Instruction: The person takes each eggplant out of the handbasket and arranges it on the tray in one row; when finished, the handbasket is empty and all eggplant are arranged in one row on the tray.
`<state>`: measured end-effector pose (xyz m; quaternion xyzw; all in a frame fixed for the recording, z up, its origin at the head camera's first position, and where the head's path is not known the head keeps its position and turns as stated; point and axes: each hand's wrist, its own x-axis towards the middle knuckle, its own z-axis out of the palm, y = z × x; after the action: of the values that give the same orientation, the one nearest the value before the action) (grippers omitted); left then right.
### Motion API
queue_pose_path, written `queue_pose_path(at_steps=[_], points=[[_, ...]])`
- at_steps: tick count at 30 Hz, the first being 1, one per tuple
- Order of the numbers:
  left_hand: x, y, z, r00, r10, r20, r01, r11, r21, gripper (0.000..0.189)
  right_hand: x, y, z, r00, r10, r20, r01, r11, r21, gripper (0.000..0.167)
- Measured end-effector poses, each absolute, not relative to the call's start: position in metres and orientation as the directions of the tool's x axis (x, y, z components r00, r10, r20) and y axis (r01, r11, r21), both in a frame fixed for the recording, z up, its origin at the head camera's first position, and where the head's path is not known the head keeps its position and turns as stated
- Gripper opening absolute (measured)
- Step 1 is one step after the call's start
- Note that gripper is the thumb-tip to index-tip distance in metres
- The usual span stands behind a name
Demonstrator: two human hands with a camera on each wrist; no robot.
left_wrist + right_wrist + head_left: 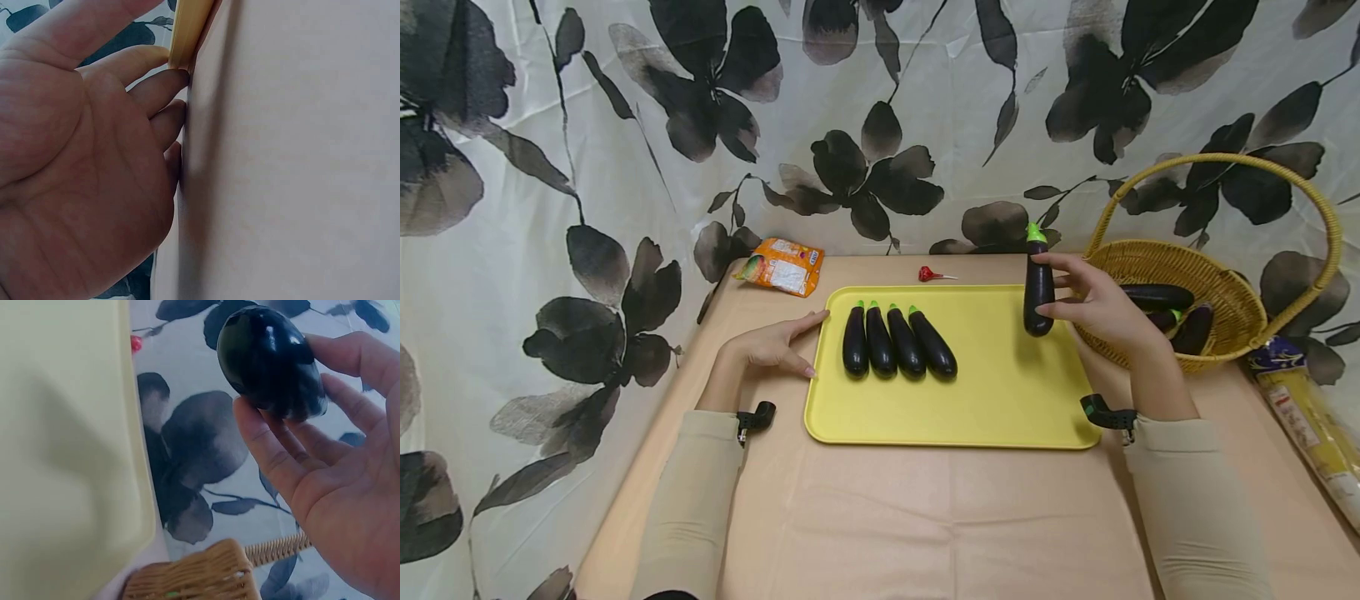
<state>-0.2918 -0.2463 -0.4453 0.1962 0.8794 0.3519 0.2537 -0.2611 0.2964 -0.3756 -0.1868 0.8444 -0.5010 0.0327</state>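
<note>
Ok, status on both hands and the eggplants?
Right hand holding an eggplant above the tray. Left hand touching the tray's left edge. Four eggplants on the tray, more eggplants in the basket. Nothing seems in the way.

Held eggplant [1039,292]: smooth, glossy skin, hard highlights in right wrist view. Row of eggplants [880,343]: same shiny finish. Tray [1015,408]: looks like moulded plastic, smooth, low sheen. Basket [1236,308]: woven wicker look, ribbed, rough; handle [1225,157] wound in similar strand. Table [880,517]: matt, cloth-like cover, faint creases. Backdrop [955,108]: printed fabric, soft wrinkles, slight sheen. Orange packet [790,271]: crinkled, shiny plastic film. Long packet [1311,425]: glossy plastic film. Sleeves [692,500]: matt cloth, soft folds. Wrist mounts [763,416]: look like hard black plastic.
</note>
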Motion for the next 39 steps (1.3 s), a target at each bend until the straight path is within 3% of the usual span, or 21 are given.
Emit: queue_pose_path(at_steps=[16,39], points=[[-0.29,-0.246,-0.444,-0.794,0.522,-0.312,0.165,0.68,0.715,0.126,-0.265,0.271,-0.385,-0.916,-0.392,0.084,-0.268,0.443,-0.855,0.072],[-0.291,-0.246,-0.446,-0.797,0.515,-0.316,0.154,0.678,0.719,0.126,-0.268,0.232,-0.411,-0.866,-0.499,0.026,-0.309,0.495,-0.812,0.061]])
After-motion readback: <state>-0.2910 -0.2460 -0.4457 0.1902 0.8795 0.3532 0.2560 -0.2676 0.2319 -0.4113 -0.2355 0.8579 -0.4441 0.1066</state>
